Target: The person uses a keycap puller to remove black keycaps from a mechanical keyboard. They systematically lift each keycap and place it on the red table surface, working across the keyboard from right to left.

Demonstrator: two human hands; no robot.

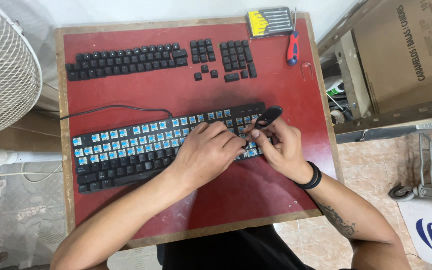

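Note:
A black keyboard (pixel 126 150) lies across the red table (pixel 236 195), most of its keys removed so that blue switches show. My left hand (pixel 207 152) rests on its right part, fingers curled over the keys. Touching it, my right hand (pixel 282 145) grips a black ring-handled keycap puller (pixel 268 116) over the keyboard's right end. Several removed black keycaps (pixel 126 60) are laid out in rows at the table's far side, with a smaller group of keycaps (pixel 228 60) to their right.
A yellow case of small screwdrivers (pixel 268 22), a red-and-blue screwdriver (pixel 292 47) and a wire puller (pixel 306 70) lie at the far right corner. A white fan (pixel 1 70) stands to the left. Cardboard boxes (pixel 406 55) fill a shelf to the right.

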